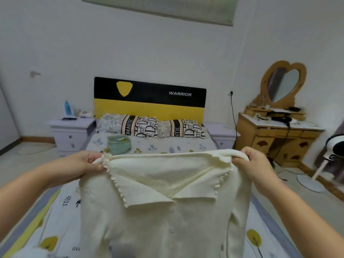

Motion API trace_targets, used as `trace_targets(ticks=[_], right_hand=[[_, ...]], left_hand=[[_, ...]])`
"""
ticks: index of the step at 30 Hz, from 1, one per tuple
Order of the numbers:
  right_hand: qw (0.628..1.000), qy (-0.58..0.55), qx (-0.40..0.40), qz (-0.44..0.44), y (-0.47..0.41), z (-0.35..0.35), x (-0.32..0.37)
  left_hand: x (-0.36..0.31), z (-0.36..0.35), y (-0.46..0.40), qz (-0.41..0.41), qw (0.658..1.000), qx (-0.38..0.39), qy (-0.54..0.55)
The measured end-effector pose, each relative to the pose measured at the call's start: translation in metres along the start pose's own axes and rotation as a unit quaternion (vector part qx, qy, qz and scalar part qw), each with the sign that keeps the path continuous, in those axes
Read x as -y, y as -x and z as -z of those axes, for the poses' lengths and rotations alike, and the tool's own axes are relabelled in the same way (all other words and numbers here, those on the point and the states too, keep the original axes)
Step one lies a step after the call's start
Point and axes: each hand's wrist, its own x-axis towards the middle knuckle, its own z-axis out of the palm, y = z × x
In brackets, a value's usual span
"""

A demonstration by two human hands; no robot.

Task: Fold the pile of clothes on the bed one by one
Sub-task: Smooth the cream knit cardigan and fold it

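Observation:
A cream knitted collared top (pixel 167 211) with small buttons hangs in the air in front of me, above the bed (pixel 61 211). My left hand (pixel 87 162) grips its left shoulder and my right hand (pixel 253 164) grips its right shoulder, stretching the top wide. The ribbed collar faces me. A grey garment (pixel 121 250) peeks out under the top's lower edge; the rest of the pile is hidden behind the top.
A folded green item (pixel 119 144) lies near two patterned pillows (pixel 150 127) by the yellow and black headboard (pixel 149 101). White nightstands (pixel 72 133) flank the bed. A wooden dressing table (pixel 275 135) and a fan (pixel 333 149) stand on the right.

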Motion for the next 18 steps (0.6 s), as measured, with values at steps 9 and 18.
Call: trace_targets(ticks=[9,18], right_hand=[[0.996,0.063,-0.017,0.054,0.05,-0.021,-0.031],[0.991,0.095,-0.023,0.088,0.083,0.028,0.004]], left_hand=[[0.047,-0.066,-0.006,-0.04,0.94,-0.322,-0.109],[-0.024,-0.068,0.037,-0.085,0.935,-0.277,-0.203]])
